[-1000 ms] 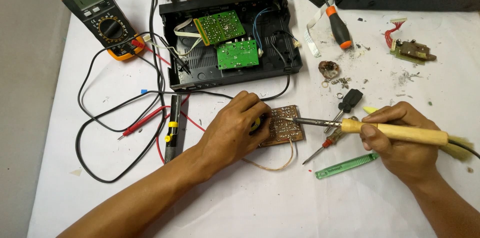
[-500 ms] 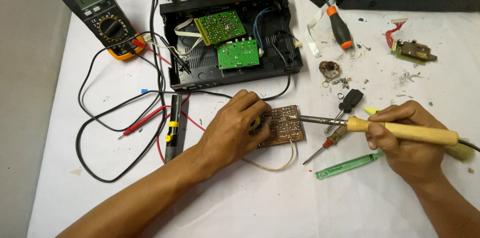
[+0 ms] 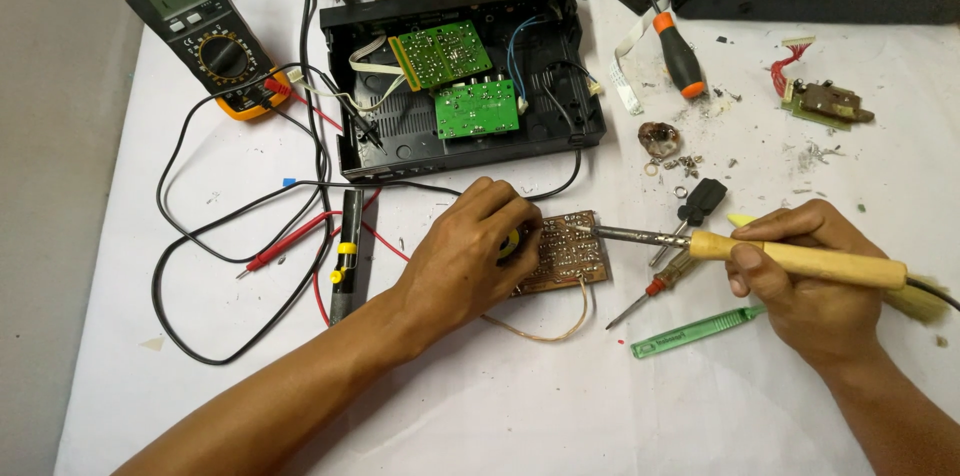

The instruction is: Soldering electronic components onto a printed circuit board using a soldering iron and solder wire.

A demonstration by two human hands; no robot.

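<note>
My left hand (image 3: 468, 254) presses down on the left part of a small brown circuit board (image 3: 567, 249) lying on the white table (image 3: 500, 406). A yellow part shows under its fingers. My right hand (image 3: 800, 276) grips the wooden handle of a soldering iron (image 3: 800, 258). The iron's metal tip touches the board's upper right area. A thin bare wire loops out from under the board towards me.
An open black case (image 3: 460, 126) with two green boards lies behind the brown board. A yellow multimeter (image 3: 200, 31) with red and black leads sits far left. Screwdrivers (image 3: 680, 61), a green plastic tool (image 3: 695, 333) and small parts are scattered on the right.
The soldering iron and my right hand have shifted slightly right and up. My left hand stays on the board.
</note>
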